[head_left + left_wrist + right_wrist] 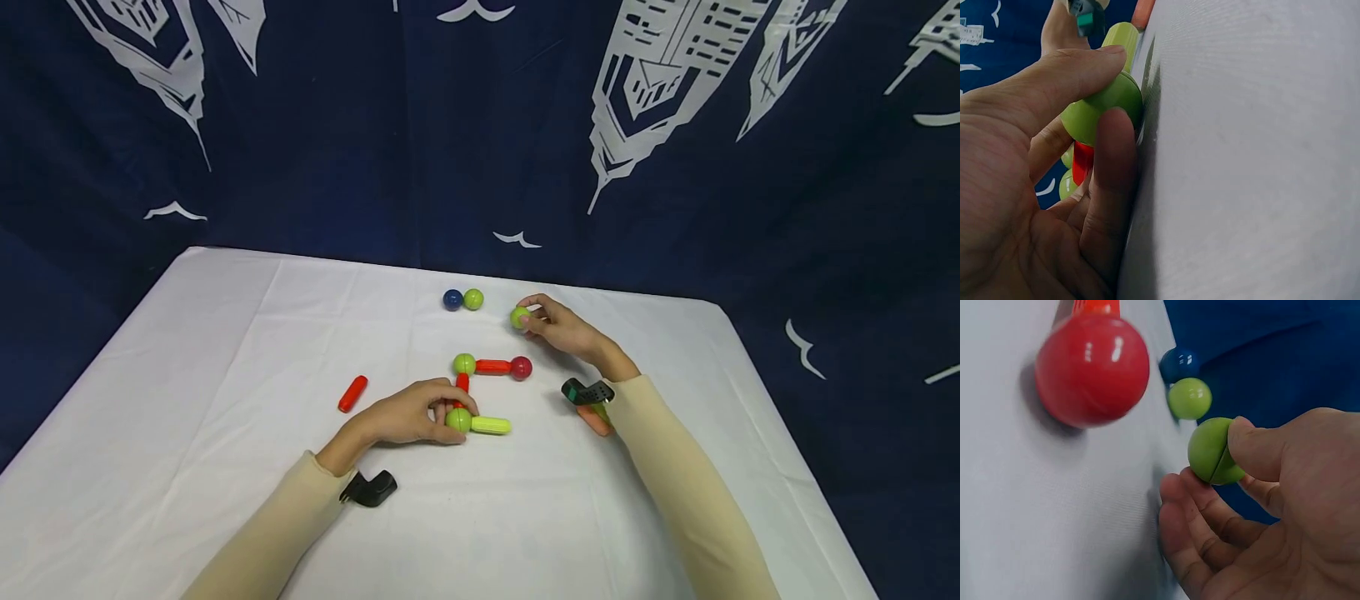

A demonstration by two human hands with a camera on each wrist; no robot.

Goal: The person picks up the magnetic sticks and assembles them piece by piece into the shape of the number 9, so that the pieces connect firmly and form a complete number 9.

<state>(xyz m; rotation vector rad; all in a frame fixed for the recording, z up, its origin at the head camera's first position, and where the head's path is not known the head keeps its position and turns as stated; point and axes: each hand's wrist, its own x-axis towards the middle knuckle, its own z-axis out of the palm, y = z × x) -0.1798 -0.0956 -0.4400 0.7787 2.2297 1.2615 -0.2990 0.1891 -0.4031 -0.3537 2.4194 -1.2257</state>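
Note:
Near the middle of the table stands a joined shape of balls and sticks. Its red ball point(521, 367) ends a red stick point(492, 367) that runs from a green ball point(464, 364). A second red stick point(462, 382) leads down to a lower green ball point(458, 420), which carries a yellow-green stick point(491, 426). My left hand point(412, 412) grips that lower ball between thumb and fingers, as the left wrist view shows. Farther back, my right hand point(562, 327) pinches a separate green ball point(1213, 450) with a seam round it.
A blue ball point(453, 300) and another green ball point(473, 299) sit side by side near the table's back edge. One loose red stick point(352, 393) lies left of my left hand. Under my right wrist lies an orange stick point(595, 421), partly covered, beside a yellow-green piece point(602, 411).

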